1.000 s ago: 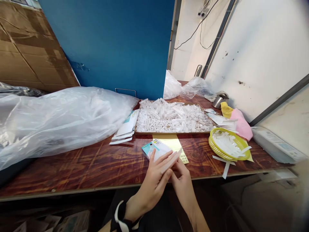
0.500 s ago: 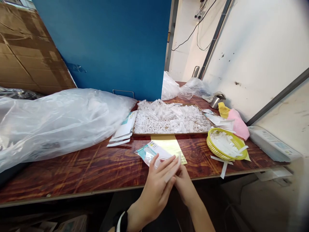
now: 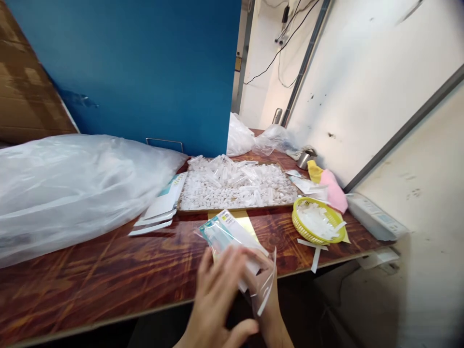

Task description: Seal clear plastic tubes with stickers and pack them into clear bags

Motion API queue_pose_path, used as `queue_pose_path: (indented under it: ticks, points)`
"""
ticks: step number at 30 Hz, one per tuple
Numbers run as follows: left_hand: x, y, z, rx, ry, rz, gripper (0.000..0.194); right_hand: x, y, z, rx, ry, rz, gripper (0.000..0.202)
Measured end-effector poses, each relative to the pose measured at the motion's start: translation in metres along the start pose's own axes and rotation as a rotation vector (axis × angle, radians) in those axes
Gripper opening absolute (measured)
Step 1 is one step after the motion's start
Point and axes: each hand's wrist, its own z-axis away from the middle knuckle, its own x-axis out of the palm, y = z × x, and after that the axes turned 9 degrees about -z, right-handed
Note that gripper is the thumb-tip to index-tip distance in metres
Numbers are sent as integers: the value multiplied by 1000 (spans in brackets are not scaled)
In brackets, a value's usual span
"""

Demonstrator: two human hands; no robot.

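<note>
A clear plastic packet (image 3: 232, 233) with a white and teal printed card inside lies tilted over the table's front edge. Its transparent flap, edged with a white strip, hangs loose at the near end. My right hand (image 3: 267, 285) grips the packet near that end, partly seen through the clear film. Over the packet's near left part is my left hand (image 3: 216, 295), fingers stretched and thumb apart, blurred by motion; whether it touches the film I cannot tell. Beneath the packet's far end a yellow sheet (image 3: 248, 223) shows on the table.
Beyond the packet stands a shallow tray (image 3: 232, 210) heaped with small white pieces and clear tubes. Printed packets (image 3: 163, 200) are stacked left of it, beside a large plastic bag (image 3: 79, 188). A yellow basket (image 3: 308, 234) of white strips sits right, near more packets (image 3: 377, 217).
My left hand has come off the packet's near end and moved left and down, its fingers blurring. The clear flap now stands out loose. The whole view has shifted right.
</note>
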Motion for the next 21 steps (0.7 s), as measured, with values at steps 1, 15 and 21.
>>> queue_pose_path:
  ticks: [1, 15, 21]
  points:
    - [0, -2, 0, -186, 154, 111, 74, -2, -4, 1, 13, 64, 24, 26]
    - [12, -39, -61, -950, 350, 985, 58, -4, -3, -14, 374, -2, -698, 74]
    - [22, -47, -50, -274, -493, 570, 44, -59, -28, -92, 252, 273, -582, 45]
